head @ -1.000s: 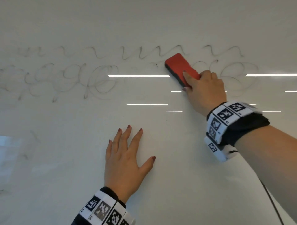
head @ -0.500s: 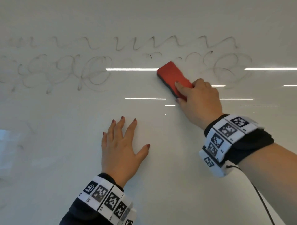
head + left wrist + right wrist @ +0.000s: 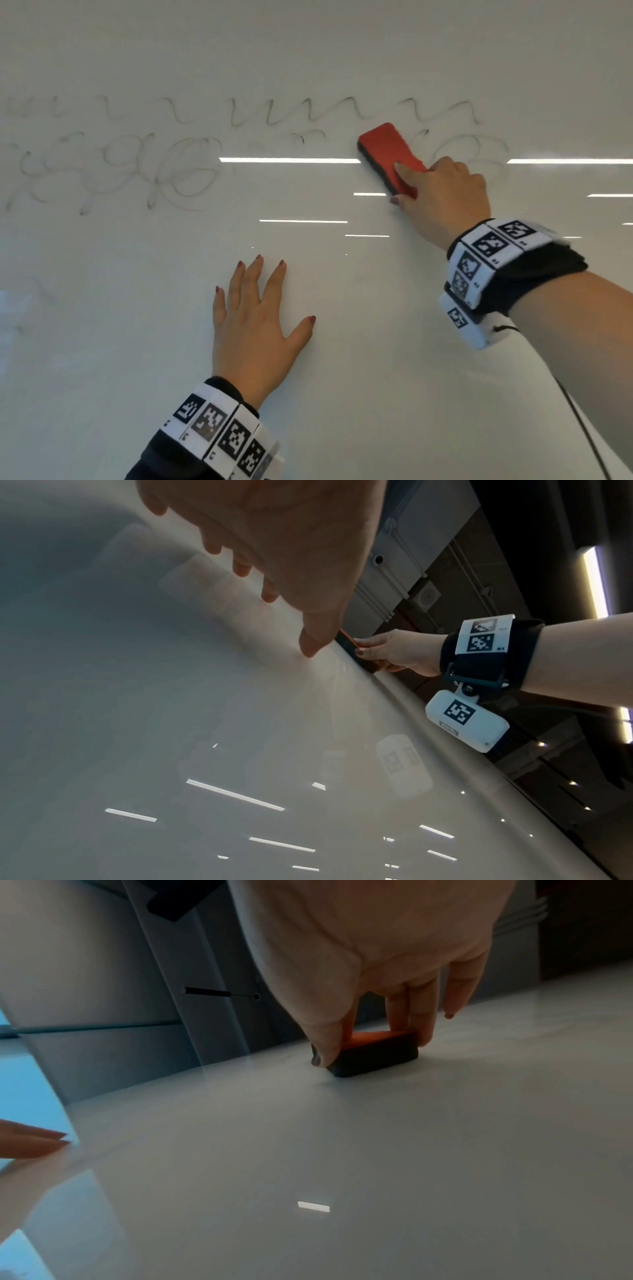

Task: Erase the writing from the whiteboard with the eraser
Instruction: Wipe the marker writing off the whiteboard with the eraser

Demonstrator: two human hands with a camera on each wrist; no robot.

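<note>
A: Starting at the far left of the head view, we see faint grey writing [image 3: 113,164] on the whiteboard [image 3: 308,51]: a row of small hooks above, a row of loops below.

B: We agree. The loops stop left of the middle, and beyond them the lower row is wiped to a few stray marks.

A: Lower down, near the middle, we find the left hand [image 3: 255,329] lying flat on the board, fingers straight and spread, thumb out to the right, holding nothing.

B: The left wrist view backs that up: we see the fingertips [image 3: 310,647] touching the glossy surface.

A: Further right and higher, the red eraser [image 3: 390,154] is on the board, tilted, its upper end just under the hook row.

B: The right hand [image 3: 442,192] grasps its lower end. In the right wrist view we see the thumb on one side of the eraser [image 3: 373,1056] and fingers on the other, the dark pad flat against the board.

A: Right of the eraser, we still read more loops behind the knuckles.
</note>
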